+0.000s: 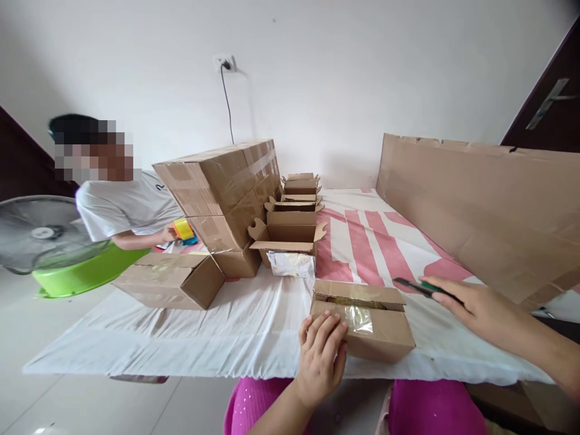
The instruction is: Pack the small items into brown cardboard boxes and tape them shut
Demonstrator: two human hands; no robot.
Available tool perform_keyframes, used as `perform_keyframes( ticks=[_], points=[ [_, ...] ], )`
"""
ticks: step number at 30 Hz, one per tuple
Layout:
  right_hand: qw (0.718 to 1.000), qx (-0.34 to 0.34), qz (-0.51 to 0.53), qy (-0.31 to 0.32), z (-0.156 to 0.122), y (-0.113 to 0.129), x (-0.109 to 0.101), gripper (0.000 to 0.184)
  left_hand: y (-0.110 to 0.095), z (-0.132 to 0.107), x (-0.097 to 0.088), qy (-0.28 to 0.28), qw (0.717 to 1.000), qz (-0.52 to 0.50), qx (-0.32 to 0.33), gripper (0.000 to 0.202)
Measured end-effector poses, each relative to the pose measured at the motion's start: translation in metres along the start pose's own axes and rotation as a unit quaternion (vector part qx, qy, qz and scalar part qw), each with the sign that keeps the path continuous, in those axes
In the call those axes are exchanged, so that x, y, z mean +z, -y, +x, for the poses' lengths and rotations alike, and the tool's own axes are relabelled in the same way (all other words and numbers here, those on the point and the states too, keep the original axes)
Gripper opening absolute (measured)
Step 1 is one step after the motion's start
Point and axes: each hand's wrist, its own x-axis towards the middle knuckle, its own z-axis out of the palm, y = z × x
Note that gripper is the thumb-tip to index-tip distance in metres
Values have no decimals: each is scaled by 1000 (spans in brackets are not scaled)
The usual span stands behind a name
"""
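Purple trousers (435,408) right below me, the edge of the white cloth (254,350) just past them, and on it sits the box (383,341), square in front of me at the near edge. Left hand (321,356) is on it: fingers lightly spread over the near left corner of the top, thumb down against the front, resting rather than gripping. Out to the right, clear of the box, my right hand (480,308) is curled round the cutter (423,288), its tip pointing left over the cloth.

So how far along are we? Partway with this one, I'd judge: the flaps (362,292) stand parted, yet neither is folded right back, and a shiny strip of tape (360,319) clings to the near one. Beyond, a row of open boxes (290,229) stands with flaps up, so those look done. The left box (165,281) lies with its top down, and the tall stack (226,199) is all taped.

And the look of it? Plain brown, low and long, turned slightly askew, edges a bit worn, the far flap tipped up. Something yellowish (348,302) peeks through the gap; what it is, I can't make out.
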Motion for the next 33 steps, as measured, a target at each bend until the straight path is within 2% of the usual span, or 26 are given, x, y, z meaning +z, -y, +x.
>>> perform_keyframes(
  ticks=[3,5,7,9,12,15,18,20,22,25,28,30,33],
  points=[
    [994,82,50,-41,-2,-27,37,46,6,0,-6,-24,997,-38,-56,36],
    [993,96,63,-39,-8,-37,71,42,15,2,-8,-45,988,-70,-131,38],
    [994,84,60,-31,-17,-42,107,37,25,6,-8,-29,973,-108,-200,40],
    [997,61,45,-26,-24,-43,136,35,34,11,-7,5,958,-155,-240,39],
    [999,26,20,-19,-27,-42,155,35,42,18,-5,22,942,-217,-257,37],
    [998,5,18,-63,-16,-37,141,31,41,27,-6,-1,935,-238,-264,33],
    [977,-21,59,-202,-4,-16,104,27,37,36,-7,0,919,-271,-287,32],
    [955,-71,93,-271,-1,9,78,22,36,40,-5,10,898,-307,-314,33],
    [944,-170,103,-264,-3,38,59,21,35,42,0,15,878,-339,-337,35],
    [931,-302,60,-197,-4,77,48,25,34,39,7,13,869,-351,-347,37],
    [923,-334,39,-187,4,98,52,18,34,36,10,6,882,-335,-333,36],
    [919,-337,53,-199,14,103,56,13,34,34,10,5,888,-329,-321,34],
    [917,-337,72,-200,29,106,60,18,34,31,10,2,893,-325,-311,34]
  ],
)
